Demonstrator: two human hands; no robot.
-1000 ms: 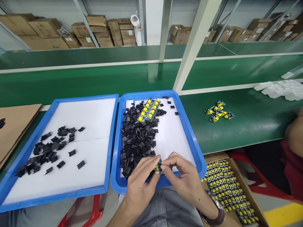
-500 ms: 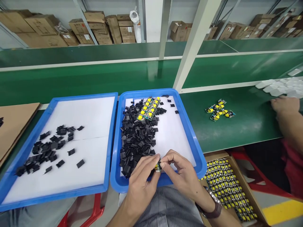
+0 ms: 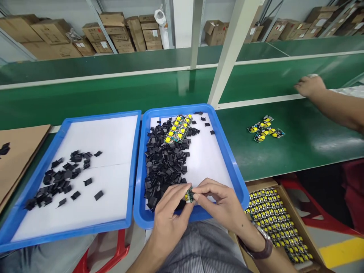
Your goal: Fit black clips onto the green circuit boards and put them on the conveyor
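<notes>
Over the near edge of the right blue tray (image 3: 241, 182), my left hand (image 3: 172, 212) pinches a small circuit board (image 3: 190, 195) with a yellow part on it. My right hand (image 3: 218, 203) has its thumb and fingertips closed at the board's right side; whether a small black piece is between them is hidden. Left of my hands, a heap of small black plastic pieces (image 3: 165, 163) fills much of the tray. On top of the heap lies a panel of circuit boards with yellow parts (image 3: 179, 129).
At left is a second blue tray (image 3: 129, 170) with scattered black pieces (image 3: 61, 178). Several loose boards (image 3: 264, 130) lie on the green bench (image 3: 236, 148). A carton of boards (image 3: 280, 223) stands low at right. A co-worker's hand (image 3: 311, 85) reaches over the bench; a white post (image 3: 227, 57) rises behind.
My hands have stayed together, the board turning slightly so more of its green face shows. The co-worker's hand has moved left and away from the white pieces at far right.
</notes>
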